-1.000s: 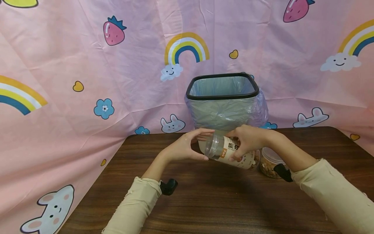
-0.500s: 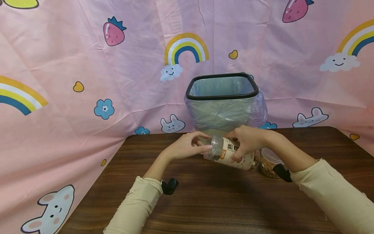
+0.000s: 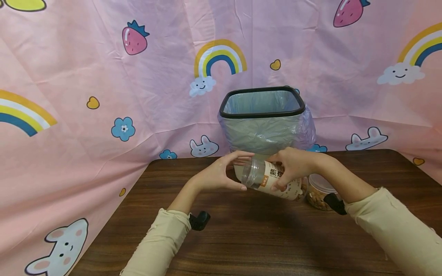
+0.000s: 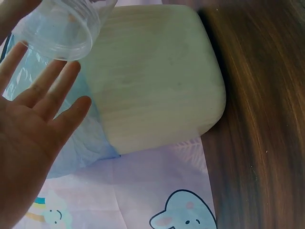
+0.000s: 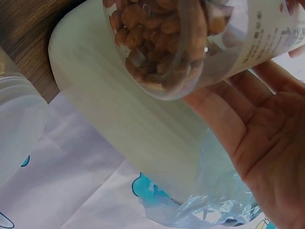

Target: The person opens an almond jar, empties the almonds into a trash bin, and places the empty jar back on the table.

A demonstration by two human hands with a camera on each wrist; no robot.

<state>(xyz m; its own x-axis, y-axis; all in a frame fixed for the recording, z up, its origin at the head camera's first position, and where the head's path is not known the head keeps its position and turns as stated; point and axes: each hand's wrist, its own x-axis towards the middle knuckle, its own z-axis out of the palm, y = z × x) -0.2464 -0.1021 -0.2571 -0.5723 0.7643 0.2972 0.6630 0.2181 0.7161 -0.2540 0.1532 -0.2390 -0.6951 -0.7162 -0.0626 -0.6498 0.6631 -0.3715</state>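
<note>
The right wrist view shows what the head view mostly hides: lots of brown nuts (image 5: pixel 152 38) bunched up at the bottom end of the jar (image 3: pixel 266 181). The left wrist view shows the other end, which is round and see-through. I can't tell if there is a clear lid on it. The jar is tipped over on a slant, above the table (image 3: pixel 224 237) and in front of the bin (image 3: pixel 262 115). It is clear plastic with a cream paper label (image 3: pixel 271 174), dark writing and a little orange patch.

The right hand (image 3: pixel 295 161) holds the jar round its middle, thumb on the near side. The left hand (image 3: pixel 219 170) has its thumb and fingers spread wide around the see-through end. I can't tell if they touch it.

Just beside the jar's bottom end, a second jar (image 3: pixel 318 197) stands upright with a pale lid (image 3: pixel 321 183). It has tan and brown bits in it, too small to name. The bin has a black rim and a thin, bluish bag lining its inside. The left wrist view shows its smooth, pale wall below the bag
</note>
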